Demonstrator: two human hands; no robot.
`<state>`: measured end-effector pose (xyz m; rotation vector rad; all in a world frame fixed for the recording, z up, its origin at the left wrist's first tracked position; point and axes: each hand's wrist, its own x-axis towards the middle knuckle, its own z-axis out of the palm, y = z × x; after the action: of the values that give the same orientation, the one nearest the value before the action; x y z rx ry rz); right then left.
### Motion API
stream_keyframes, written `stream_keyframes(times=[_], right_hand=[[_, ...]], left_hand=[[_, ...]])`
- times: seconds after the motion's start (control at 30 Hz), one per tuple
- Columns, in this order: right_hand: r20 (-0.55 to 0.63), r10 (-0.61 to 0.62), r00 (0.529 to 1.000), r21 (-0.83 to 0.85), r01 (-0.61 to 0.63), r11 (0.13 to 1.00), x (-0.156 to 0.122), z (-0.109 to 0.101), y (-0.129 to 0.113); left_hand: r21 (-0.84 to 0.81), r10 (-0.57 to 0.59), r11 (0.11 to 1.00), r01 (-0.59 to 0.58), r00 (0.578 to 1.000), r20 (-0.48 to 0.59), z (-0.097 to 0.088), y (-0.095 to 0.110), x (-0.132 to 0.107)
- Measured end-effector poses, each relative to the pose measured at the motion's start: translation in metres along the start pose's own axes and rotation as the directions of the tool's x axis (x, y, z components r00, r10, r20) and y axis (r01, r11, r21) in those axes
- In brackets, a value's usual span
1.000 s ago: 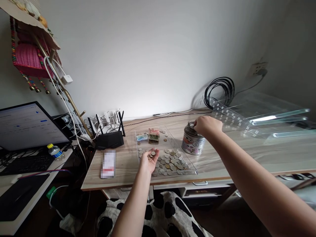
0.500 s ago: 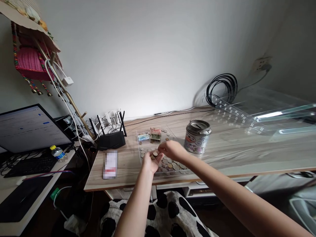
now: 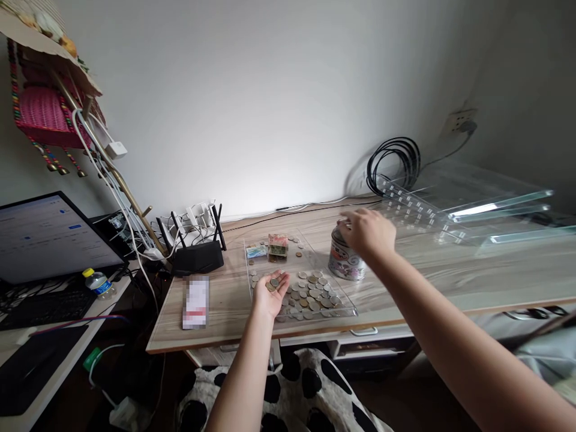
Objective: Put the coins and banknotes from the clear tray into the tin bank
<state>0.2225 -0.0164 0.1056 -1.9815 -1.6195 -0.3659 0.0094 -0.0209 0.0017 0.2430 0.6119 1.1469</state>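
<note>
My left hand (image 3: 270, 295) is palm up over the clear tray (image 3: 344, 311), with a few coins (image 3: 272, 284) lying in the cupped palm. My right hand (image 3: 369, 231) is over the top of a round patterned tin (image 3: 345, 264), fingers bent together at its lid. Whatever those fingertips pinch is hidden, and the hand covers most of the lid. Many loose coins (image 3: 314, 293) are spread across the tray's near right part. Toward its back sit a bundle of banknotes (image 3: 278, 246) and a blue note (image 3: 256, 252).
A black router (image 3: 198, 257) and a blurred-out flat item (image 3: 195, 303) are on the desk's left. Coiled black cable (image 3: 396, 162) and clear acrylic panels (image 3: 472, 210) occupy the right rear. On the adjoining left table are a laptop (image 3: 54, 240) and a bottle (image 3: 99, 284).
My right hand has moved from beside my left palm, right and up, to the tin's top. My left hand stays over the tray with coins. The view has shifted slightly.
</note>
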Motion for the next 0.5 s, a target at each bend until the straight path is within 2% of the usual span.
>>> stream_keyframes(times=[0.03, 0.07, 0.1, 0.13, 0.2, 0.23, 0.27, 0.37, 0.5], right_hand=[[-0.003, -0.11, 0.994, 0.058, 0.11, 0.992, -0.013, 0.005, -0.011], [0.049, -0.22, 0.974, 0.13, 0.212, 0.968, -0.026, 0.011, -0.023], [0.147, -0.364, 0.92, 0.209, 0.331, 0.92, -0.04, 0.019, -0.035], [0.221, -0.495, 0.84, 0.267, 0.436, 0.859, -0.053, 0.028, -0.045], [0.321, -0.619, 0.717, 0.303, 0.542, 0.784, -0.072, 0.044, -0.06], [0.351, -0.63, 0.693, 0.289, 0.559, 0.777, -0.078, 0.05, -0.065], [0.369, -0.619, 0.693, 0.268, 0.558, 0.785, -0.081, 0.056, -0.067], [0.36, -0.576, 0.734, 0.247, 0.52, 0.818, -0.081, 0.062, -0.069], [0.303, -0.586, 0.751, 0.288, 0.514, 0.808, -0.076, 0.056, -0.068]], left_hand=[[0.007, -0.011, 1.0, 0.011, 1.0, 0.001, 0.001, 0.0, 0.0], [0.013, -0.026, 1.0, 0.026, 1.0, 0.004, 0.001, 0.0, -0.001], [0.019, -0.039, 0.999, 0.039, 0.999, 0.005, 0.002, 0.0, -0.001], [0.024, -0.045, 0.999, 0.045, 0.999, 0.006, 0.003, 0.0, -0.001], [0.036, -0.052, 0.998, 0.052, 0.999, 0.0, 0.004, -0.001, 0.0], [0.041, -0.056, 0.998, 0.056, 0.998, -0.005, 0.004, -0.001, 0.001], [0.044, -0.063, 0.997, 0.063, 0.998, -0.005, 0.004, -0.001, 0.001], [0.037, -0.082, 0.996, 0.081, 0.997, 0.016, 0.004, -0.002, 0.002], [0.01, -0.079, 0.997, 0.079, 0.996, 0.048, 0.005, -0.002, 0.001]])
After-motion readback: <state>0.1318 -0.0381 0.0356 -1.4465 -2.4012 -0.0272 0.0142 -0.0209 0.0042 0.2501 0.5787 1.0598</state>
